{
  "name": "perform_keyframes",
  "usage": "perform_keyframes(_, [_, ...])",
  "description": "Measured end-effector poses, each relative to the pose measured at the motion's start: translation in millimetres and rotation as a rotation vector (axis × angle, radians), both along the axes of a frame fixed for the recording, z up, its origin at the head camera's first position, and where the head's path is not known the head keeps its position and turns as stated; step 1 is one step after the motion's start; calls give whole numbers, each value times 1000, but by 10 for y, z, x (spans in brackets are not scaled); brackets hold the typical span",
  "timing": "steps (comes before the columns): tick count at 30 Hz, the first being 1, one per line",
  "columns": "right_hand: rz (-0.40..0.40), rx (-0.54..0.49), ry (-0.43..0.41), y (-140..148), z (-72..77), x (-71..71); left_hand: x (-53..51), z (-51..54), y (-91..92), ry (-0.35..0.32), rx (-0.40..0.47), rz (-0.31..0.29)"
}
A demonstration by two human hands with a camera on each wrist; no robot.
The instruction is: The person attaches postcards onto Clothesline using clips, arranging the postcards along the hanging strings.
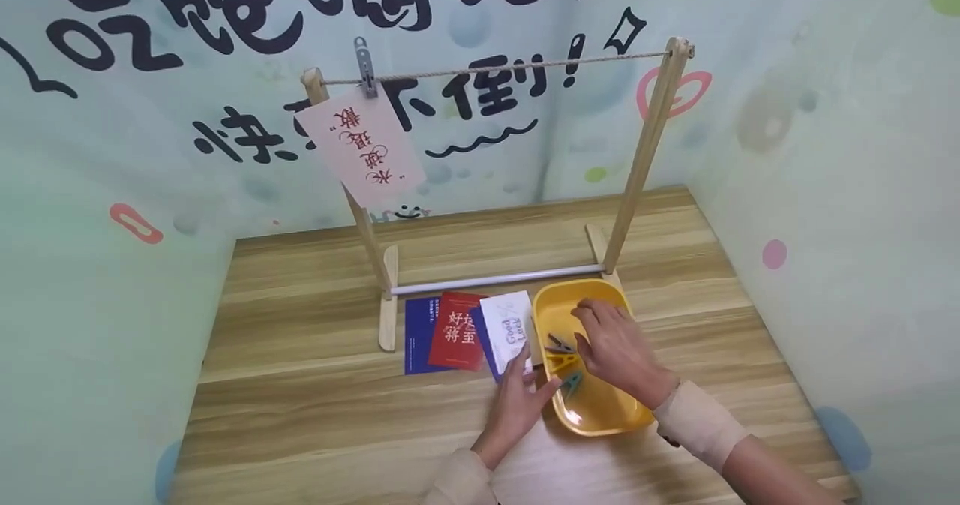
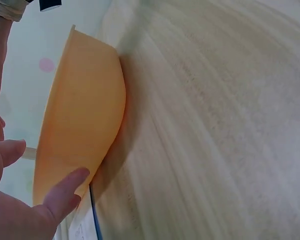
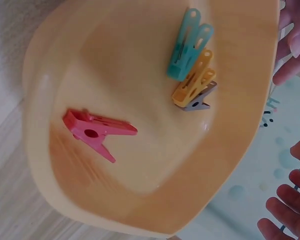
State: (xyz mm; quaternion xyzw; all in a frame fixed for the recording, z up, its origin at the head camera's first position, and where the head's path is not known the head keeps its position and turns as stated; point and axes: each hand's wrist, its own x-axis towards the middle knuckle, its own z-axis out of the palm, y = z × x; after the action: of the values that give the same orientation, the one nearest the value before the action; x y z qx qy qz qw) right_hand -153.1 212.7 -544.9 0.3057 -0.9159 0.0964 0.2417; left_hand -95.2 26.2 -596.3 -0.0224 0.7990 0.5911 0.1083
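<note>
yellow rounded-rectangular plastic basin: smooth, glossy | red V-shaped plastic clip: smooth | white rectangular paper card: matt | pale straight wooden post: matt

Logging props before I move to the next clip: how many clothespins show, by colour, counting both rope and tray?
Gray: 2 (rope clothespin clipped on the rope; gray tray clothespin in the tray)
Teal clothespin: 1
Yellow clothespin: 1
Red clothespin: 1
Total: 5
</note>
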Motion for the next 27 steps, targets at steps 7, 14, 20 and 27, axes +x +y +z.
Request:
perform_keyframes(7, [0,44,-98,-90,-68,-19,42,-100,36,-163,188,27])
perform_keyframes(14, [52,131,-52,-162,-176,-67,66,-143,55,-227,318,53])
perform_keyframes(20, [69,187,-74,-229,-223,-116,75,-136,55,-212,316,33])
perform_keyframes(27, [72,356,-128,-292,-243,-141,90,-115,39,-234,325,18])
